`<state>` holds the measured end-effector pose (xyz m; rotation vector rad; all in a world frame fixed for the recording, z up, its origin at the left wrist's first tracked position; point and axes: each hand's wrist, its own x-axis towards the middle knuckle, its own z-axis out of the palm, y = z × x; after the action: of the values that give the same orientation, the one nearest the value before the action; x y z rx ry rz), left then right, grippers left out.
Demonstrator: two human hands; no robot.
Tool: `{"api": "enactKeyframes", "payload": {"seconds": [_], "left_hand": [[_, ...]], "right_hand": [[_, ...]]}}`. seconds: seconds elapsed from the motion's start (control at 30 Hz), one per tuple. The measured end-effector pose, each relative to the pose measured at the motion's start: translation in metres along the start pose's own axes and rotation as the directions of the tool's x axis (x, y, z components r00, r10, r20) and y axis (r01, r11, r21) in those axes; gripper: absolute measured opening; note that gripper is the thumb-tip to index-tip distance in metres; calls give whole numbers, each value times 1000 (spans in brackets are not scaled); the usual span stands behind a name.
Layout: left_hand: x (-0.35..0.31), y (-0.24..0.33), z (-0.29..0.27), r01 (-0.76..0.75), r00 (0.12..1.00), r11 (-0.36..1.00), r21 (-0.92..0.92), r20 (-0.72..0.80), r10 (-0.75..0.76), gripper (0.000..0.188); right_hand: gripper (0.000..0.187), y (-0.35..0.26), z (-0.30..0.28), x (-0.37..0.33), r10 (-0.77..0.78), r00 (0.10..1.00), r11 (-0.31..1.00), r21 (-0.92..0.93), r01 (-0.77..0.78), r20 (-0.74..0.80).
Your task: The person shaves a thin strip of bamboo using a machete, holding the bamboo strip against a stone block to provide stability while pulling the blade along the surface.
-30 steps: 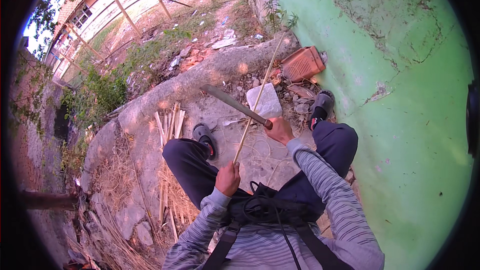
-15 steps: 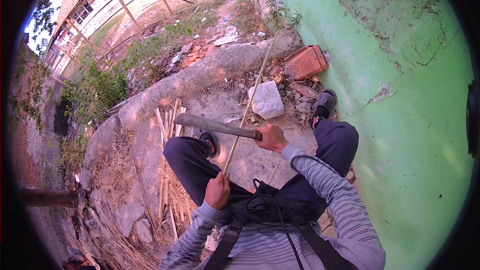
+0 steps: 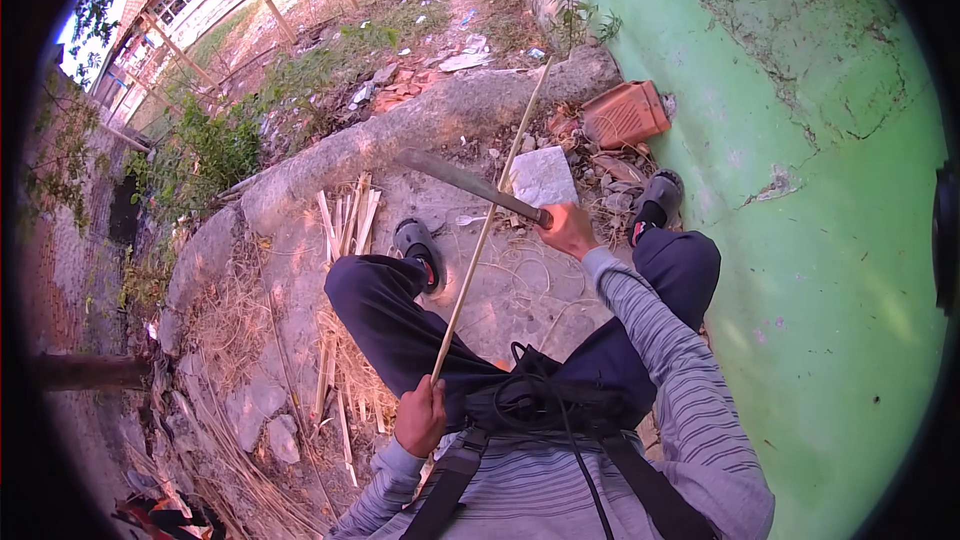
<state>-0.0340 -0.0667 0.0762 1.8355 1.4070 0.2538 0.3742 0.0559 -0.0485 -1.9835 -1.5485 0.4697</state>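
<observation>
My left hand (image 3: 420, 416) is closed round the lower end of a long, thin pale bamboo strip (image 3: 472, 285), near my left thigh. The strip slants up and away to the right, its far tip over the stone kerb. In my right hand (image 3: 568, 230) is the handle of a machete (image 3: 462, 178), its long grey blade pointing up and left. The blade crosses the strip; whether they touch I cannot tell. Behind the blade sits a white stone block (image 3: 542, 178), partly covered by it.
A bundle of split bamboo pieces (image 3: 352, 220) stands beyond my left knee, with shavings (image 3: 355, 375) beside it. A green wall (image 3: 800, 320) rises on the right. An orange roof tile (image 3: 625, 116) lies by a stone kerb (image 3: 330, 155). Long strips lie at lower left.
My left hand has drawn back toward me with the strip. My right hand has moved slightly forward and right, and the machete blade now tilts more steeply upward.
</observation>
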Motion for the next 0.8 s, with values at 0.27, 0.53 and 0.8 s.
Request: {"api": "enactKeyframes", "payload": {"seconds": [0.27, 0.53, 0.8], "left_hand": [[-36, 22, -26, 85, 996, 996, 30, 23, -85, 20], [-10, 1, -13, 26, 997, 999, 23, -70, -24, 31], [40, -16, 1, 383, 873, 726, -571, 482, -81, 53]], "right_hand": [[18, 2, -2, 16, 31, 999, 998, -47, -32, -16], [21, -77, 2, -18, -153, 978, 988, 45, 148, 145], [37, -81, 16, -41, -7, 949, 816, 550, -176, 314]]}}
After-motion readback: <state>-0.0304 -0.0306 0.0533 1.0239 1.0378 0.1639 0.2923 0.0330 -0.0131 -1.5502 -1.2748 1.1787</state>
